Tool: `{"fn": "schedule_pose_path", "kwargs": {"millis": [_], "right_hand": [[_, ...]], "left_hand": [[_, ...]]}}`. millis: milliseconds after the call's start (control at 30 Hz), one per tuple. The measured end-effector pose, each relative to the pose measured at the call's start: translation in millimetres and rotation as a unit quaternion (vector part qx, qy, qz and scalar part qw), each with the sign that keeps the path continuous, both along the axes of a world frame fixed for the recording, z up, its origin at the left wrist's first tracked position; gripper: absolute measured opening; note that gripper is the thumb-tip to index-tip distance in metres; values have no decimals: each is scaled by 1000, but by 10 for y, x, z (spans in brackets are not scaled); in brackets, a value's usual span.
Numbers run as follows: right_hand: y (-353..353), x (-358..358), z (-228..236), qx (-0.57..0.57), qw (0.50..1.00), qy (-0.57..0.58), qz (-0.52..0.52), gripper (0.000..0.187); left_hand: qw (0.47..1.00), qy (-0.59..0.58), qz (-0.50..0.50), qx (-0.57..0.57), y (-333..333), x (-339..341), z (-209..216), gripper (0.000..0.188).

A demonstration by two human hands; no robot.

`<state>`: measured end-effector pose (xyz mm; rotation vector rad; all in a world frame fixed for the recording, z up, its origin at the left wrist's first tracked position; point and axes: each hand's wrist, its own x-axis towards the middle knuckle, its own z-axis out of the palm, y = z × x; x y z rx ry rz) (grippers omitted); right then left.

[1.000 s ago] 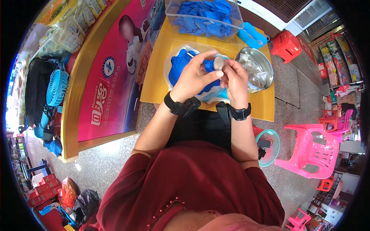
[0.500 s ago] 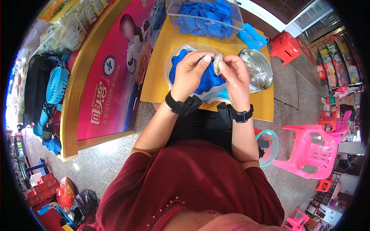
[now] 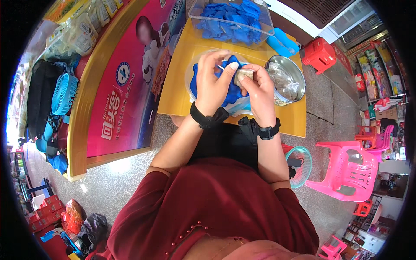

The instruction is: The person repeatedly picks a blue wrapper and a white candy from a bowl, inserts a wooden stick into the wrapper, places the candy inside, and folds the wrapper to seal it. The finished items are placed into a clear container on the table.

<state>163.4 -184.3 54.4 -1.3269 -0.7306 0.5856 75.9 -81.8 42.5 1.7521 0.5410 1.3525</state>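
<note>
My left hand (image 3: 215,80) and my right hand (image 3: 259,86) meet above a round clear bowl (image 3: 190,71) full of blue pieces (image 3: 234,93) on a yellow table (image 3: 177,95). Both hands pinch a small grey-beige pouch (image 3: 243,74) between their fingertips. A thin white stick pokes out by my left fingers. Each wrist wears a black band. A metal bowl (image 3: 299,78) holding more pale pouches stands just right of my right hand.
A clear rectangular box (image 3: 264,32) of blue pieces sits at the table's far edge, with a blue item (image 3: 281,42) beside it. A pink counter panel (image 3: 130,82) runs along the left. Pink plastic chair (image 3: 346,169), teal basket (image 3: 303,167) and red stool (image 3: 320,54) stand on the right.
The blue piece held a second ago is gone from my fingers. The small pale pouch is now held between both hands, slightly lower over the bowl.
</note>
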Motion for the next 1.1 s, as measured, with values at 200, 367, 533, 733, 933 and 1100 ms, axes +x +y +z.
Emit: {"fn": "schedule_pose_path", "kwargs": {"millis": [200,367,533,733,933,1100], "right_hand": [[50,46,-95,63,995,58,-55,22],[14,67,-55,112,985,123,-43,22],[-46,64,-84,119,980,157,-17,23],[-33,100,-129,93,993,54,-55,22],[-6,53,-183,69,990,-62,-103,28],[-18,45,-81,69,997,-5,-24,31]], "left_hand": [[993,35,-106,-50,-34,8,-58,19],[962,-7,-195,-190,-22,58,-156,22],[904,-59,-294,-305,3,52,-175,20],[839,-90,-361,-397,49,17,-153,15],[877,-61,-312,-361,-48,7,-72,13],[882,-93,-304,-347,35,15,-101,17]]}}
